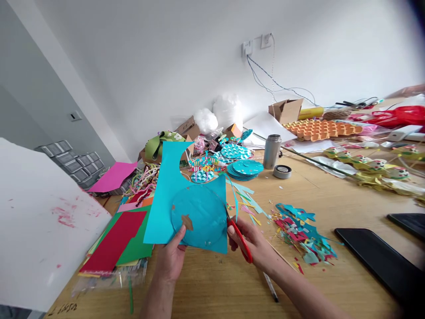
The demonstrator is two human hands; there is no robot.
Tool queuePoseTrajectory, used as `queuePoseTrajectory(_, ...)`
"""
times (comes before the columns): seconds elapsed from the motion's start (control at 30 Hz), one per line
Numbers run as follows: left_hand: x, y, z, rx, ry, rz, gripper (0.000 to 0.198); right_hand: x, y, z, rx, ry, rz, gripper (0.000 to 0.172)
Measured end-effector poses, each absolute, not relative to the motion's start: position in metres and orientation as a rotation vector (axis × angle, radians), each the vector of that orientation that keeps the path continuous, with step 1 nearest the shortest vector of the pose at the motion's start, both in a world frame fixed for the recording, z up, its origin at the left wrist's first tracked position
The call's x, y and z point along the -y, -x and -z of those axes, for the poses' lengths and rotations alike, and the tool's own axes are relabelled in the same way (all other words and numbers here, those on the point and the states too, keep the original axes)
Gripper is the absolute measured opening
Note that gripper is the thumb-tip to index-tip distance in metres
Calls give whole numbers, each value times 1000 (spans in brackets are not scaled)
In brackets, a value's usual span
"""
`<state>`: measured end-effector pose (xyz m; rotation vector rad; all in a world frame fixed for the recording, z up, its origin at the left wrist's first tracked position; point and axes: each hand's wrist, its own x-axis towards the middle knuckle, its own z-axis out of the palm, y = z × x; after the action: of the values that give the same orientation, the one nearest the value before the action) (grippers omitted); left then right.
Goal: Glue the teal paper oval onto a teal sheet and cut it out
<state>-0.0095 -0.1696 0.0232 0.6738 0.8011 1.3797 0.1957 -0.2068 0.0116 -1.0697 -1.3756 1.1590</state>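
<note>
My left hand [173, 257] pinches the lower edge of a turquoise paper sheet [159, 199], with its thumb on a round turquoise disc [199, 212] laid over the sheet. The disc carries a torn brown patch near that thumb. A curved piece is cut out of the sheet's upper right. My right hand [247, 239] is closed on red-handled scissors [241, 241], whose blades are at the sheet's right edge beside the disc. A thin turquoise strip curls above the right hand. How far the blades are apart is hard to see.
Turquoise discs [245, 169] are stacked behind, near a steel flask [272, 151] and its lid [282, 171]. Paper scraps [303, 235] lie to the right, near a black phone [375, 261]. Coloured sheets [113, 243] and a white board [43, 221] are at left. An orange egg tray [322, 129] sits behind.
</note>
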Motion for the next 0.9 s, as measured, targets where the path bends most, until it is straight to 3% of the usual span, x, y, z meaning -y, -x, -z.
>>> queuePoseTrajectory(0.57,170,9,-22,-798,-678,-1372,75,209,-192,-7,1382,1044,-1163,40)
queuePoseTrajectory(0.9,168,11,-18,-760,-684,-1368,74,207,-190,-8,1317,1131,-1162,47)
